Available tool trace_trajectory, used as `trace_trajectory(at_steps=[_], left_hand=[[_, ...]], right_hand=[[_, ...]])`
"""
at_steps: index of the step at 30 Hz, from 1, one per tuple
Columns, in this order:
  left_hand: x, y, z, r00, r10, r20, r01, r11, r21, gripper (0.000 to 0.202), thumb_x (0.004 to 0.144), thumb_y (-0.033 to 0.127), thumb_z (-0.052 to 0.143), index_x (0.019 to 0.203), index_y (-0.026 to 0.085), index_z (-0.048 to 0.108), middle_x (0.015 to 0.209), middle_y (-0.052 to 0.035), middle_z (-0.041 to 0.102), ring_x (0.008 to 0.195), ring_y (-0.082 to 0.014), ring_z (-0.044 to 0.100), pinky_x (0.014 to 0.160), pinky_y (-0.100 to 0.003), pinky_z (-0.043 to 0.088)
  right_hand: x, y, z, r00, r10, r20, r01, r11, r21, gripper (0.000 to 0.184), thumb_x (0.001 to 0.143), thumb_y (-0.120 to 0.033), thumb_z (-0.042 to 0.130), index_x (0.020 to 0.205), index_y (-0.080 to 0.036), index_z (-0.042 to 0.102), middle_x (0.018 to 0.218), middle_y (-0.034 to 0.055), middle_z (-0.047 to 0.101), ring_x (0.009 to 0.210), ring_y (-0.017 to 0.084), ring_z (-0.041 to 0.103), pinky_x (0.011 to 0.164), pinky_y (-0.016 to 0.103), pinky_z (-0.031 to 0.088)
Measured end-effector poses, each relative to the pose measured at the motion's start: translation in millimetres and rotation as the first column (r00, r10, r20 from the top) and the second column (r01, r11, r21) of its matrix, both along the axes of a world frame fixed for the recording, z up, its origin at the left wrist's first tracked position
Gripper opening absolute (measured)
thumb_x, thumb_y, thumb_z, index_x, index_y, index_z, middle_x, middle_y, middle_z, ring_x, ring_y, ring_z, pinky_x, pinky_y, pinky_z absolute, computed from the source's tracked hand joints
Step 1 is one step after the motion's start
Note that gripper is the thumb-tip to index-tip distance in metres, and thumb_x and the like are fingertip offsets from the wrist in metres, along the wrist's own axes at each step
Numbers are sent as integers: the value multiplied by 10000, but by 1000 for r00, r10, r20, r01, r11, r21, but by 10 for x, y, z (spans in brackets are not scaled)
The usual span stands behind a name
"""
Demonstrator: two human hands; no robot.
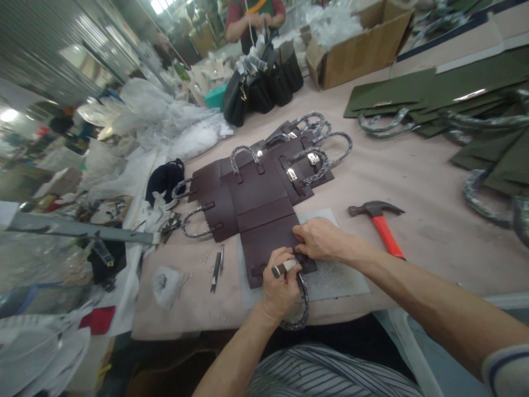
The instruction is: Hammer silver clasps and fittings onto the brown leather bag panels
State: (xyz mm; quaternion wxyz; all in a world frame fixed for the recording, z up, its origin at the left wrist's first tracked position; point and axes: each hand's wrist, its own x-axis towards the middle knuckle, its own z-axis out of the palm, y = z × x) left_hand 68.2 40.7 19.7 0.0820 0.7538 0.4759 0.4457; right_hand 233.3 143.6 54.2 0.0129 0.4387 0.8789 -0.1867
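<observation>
**Left hand (281,286) fisted around small tool (284,268), right hand (318,238) flat on leather panel (270,248).**
Curved handle (303,303) below left fist; panel lying on grey mat (343,281) on bench (413,165); hammer (376,218) just right of mat.

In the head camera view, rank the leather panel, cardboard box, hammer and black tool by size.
Leather panel, cardboard box, hammer, black tool. The box is farther off, so its place against the panel is unsure.
</observation>
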Motion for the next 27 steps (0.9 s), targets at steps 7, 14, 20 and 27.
trace_trajectory(at_steps=[7,14,20,27], left_hand=[[-10,5,10,999,-33,3,33,999,-10,112,931,103,553,955,190,619,913,-58,692,978,-211,683,864,-373,617],[-9,19,-36,999,-43,8,43,999,3,123,921,96,562,991,188,603,938,-65,690,983,-209,692,868,-370,620],[-21,57,-3,997,-80,6,80,996,-37,115,917,108,552,971,204,584,955,-65,690,982,-209,698,876,-376,621],[-22,103,-10,995,-82,54,88,989,-116,85,878,123,568,927,187,594,958,-85,671,949,-215,691,852,-362,631]], right_hand=[[-9,100,65,1000,-26,-16,25,999,-37,154,798,-334,694,870,-198,695,723,64,694,730,230,671,582,293,314],[-5,45,4,997,-50,-52,49,999,-20,180,807,-334,671,923,-197,692,747,70,700,752,230,667,598,291,305],[-5,51,-35,995,-87,-55,85,996,-37,193,814,-350,677,932,-197,688,752,65,696,765,228,662,612,289,315],[19,-26,59,990,-94,-103,91,995,-32,79,811,-254,703,796,-197,651,681,53,664,661,190,636,574,305,283]])
